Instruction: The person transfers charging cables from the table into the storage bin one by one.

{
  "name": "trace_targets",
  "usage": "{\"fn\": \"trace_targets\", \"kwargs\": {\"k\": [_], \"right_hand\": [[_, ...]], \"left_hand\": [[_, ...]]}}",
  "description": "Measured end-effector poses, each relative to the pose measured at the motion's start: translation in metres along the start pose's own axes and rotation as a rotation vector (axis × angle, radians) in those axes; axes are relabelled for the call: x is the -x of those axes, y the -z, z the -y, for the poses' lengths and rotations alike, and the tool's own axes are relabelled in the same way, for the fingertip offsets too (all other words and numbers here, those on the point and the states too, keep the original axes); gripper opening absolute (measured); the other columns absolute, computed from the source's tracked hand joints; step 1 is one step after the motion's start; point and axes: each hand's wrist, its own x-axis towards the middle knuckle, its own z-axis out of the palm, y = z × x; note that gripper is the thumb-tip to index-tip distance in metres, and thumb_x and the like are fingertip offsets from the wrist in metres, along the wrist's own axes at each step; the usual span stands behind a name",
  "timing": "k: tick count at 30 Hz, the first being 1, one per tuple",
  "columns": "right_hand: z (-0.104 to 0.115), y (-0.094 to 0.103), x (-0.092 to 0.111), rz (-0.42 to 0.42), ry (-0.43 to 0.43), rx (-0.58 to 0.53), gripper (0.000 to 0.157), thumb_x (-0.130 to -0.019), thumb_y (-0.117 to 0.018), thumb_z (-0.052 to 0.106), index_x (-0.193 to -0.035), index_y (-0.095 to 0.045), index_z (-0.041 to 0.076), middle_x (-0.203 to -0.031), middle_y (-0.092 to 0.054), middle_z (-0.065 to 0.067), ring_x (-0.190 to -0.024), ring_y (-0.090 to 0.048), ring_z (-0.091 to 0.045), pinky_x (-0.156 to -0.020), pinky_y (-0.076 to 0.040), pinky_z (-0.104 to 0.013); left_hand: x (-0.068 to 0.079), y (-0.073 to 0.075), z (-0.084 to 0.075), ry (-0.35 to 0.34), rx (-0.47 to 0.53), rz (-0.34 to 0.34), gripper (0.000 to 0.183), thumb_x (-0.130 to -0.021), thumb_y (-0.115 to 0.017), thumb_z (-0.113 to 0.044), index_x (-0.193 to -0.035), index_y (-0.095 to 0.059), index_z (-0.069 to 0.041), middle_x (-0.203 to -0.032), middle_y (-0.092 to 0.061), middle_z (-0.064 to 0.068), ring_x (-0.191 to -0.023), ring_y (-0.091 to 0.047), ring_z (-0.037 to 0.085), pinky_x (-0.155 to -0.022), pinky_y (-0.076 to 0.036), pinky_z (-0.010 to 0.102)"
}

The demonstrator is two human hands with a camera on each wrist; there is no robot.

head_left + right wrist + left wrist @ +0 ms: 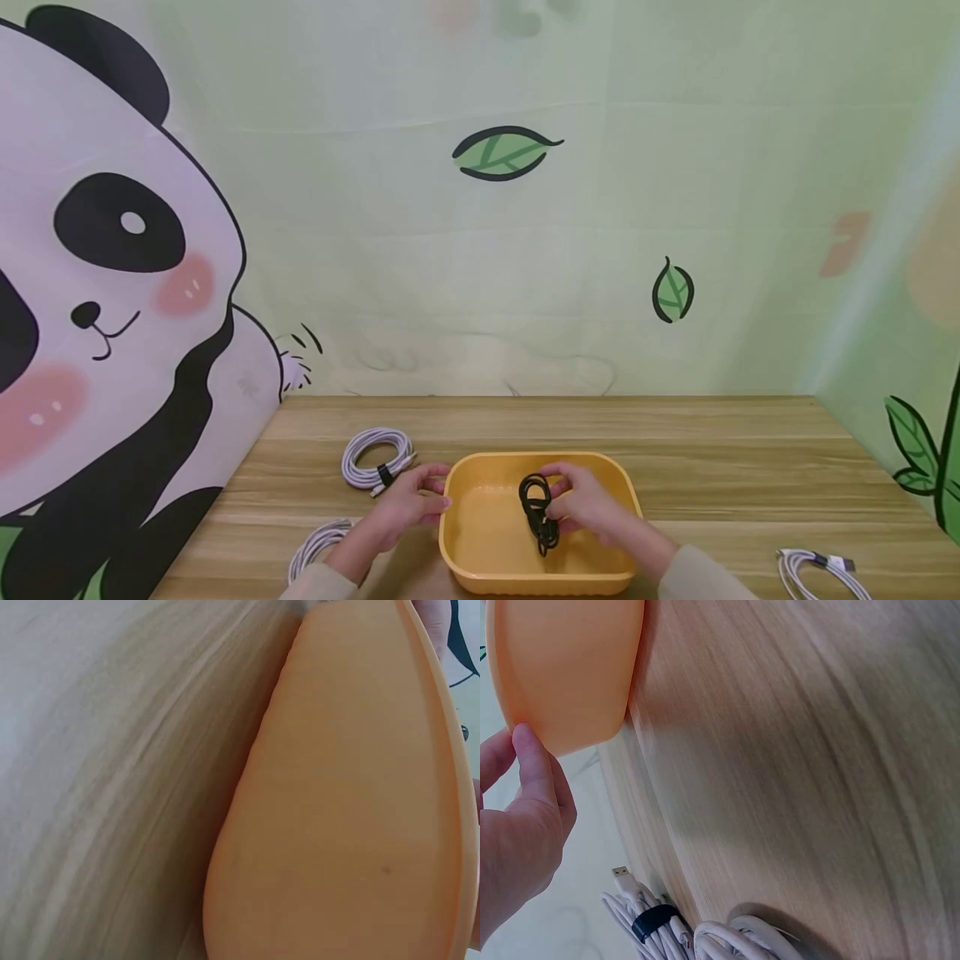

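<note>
A yellow plastic bin (540, 577) with rounded corners stands on the table in front of me. At its left rim, my left hand (405, 504) pinches the edge between thumb and fingers; the left wrist view shows the thumb (532, 761) at the rim. My right hand (588, 504) holds a coiled black cable (543, 527) over the inside of the bin, the coil hanging down from the fingers. In the right wrist view the bin's outer wall (345, 795) fills much of the picture and hides most of that hand.
A coiled white cable (365, 478) with a black strap lies behind my left hand. Another white coil (303, 554) is beside my left forearm, partly covered. To the far right lies a third white cable (825, 560) with a USB plug. A printed panda backdrop (420, 275) rises behind the wooden table (712, 450).
</note>
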Motion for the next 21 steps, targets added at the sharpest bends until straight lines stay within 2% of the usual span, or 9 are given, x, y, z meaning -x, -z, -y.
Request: {"fn": "trace_targets", "kwargs": {"k": [9,21], "right_hand": [[0.001,-0.010,0.000,0.024,0.014,-0.046,0.058,-0.064,-0.052,-0.013,-0.121,-0.041,-0.006,-0.084,-0.040,-0.010,-0.060,-0.048,-0.015,-0.048,-0.050,-0.028],[0.001,-0.021,-0.003,0.021,-0.002,-0.044,0.058,-0.064,-0.052,-0.014,-0.121,-0.041,-0.006,-0.083,-0.041,-0.010,-0.060,-0.047,-0.014,-0.046,-0.049,-0.026]], "left_hand": [[0.002,-0.001,0.000,-0.003,0.000,-0.009,0.048,-0.078,-0.057,0.006,-0.123,-0.040,0.008,-0.094,-0.048,0.013,-0.072,-0.053,0.010,-0.067,-0.053,0.030],[0.002,-0.001,0.000,-0.011,-0.005,-0.006,0.048,-0.078,-0.056,0.006,-0.123,-0.039,0.009,-0.095,-0.048,0.013,-0.073,-0.053,0.011,-0.068,-0.053,0.031]]}}
